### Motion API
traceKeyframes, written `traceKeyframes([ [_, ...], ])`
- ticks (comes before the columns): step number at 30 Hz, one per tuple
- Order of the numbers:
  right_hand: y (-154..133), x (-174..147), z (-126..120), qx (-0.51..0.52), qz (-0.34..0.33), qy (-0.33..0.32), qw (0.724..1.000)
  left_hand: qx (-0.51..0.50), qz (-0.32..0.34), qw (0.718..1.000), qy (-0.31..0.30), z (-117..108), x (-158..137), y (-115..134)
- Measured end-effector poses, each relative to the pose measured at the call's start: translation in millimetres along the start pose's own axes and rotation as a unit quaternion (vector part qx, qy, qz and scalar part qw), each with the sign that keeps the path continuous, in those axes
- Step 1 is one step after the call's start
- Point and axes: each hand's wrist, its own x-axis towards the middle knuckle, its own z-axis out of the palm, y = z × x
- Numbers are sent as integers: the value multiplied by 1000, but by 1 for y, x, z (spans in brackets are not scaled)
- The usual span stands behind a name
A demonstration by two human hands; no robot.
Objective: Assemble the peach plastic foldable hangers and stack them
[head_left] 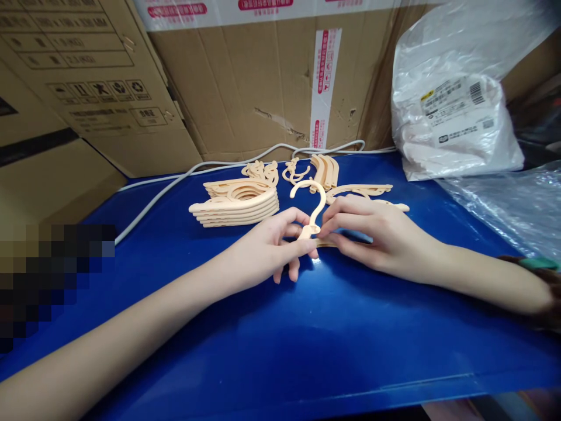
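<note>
Between my two hands is a cream plastic hanger (316, 206), its curved hook pointing up and away from me. My left hand (284, 242) pinches the hanger near the base of the hook, thumb on top. From the other side, my right hand (372, 234) grips an arm of the same hanger, with its fingertips close to the joint. Fingers hide most of the hanger's body. Just beyond my left hand lies a neat stack of cream hanger arms (236, 204). Behind my right hand are loose hanger arms (362, 189).
Loose hooks (262, 171) and upright curved pieces (325, 171) lie at the back of the blue table (280, 351). A white cable (162, 202) runs behind them. Cardboard boxes (263, 82) wall the back and left. A plastic bag (456, 117) stands at the right.
</note>
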Motion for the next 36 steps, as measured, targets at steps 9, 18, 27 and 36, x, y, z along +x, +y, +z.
traceKeyframes([
  [9, -2, 0, 1, -77, -6, -70, 994, -96, -108, 989, 23, 0, -1, 11],
  [18, -6, 2, -1, -83, 30, -68, 994, -134, -94, 985, 56, -3, -3, 8],
  [27, -9, 0, -4, 3, 68, -68, 995, -127, -83, 986, 69, -3, -2, 8],
  [36, -7, 2, -3, 19, 55, -58, 997, -140, -72, 985, 69, -4, -2, 5],
])
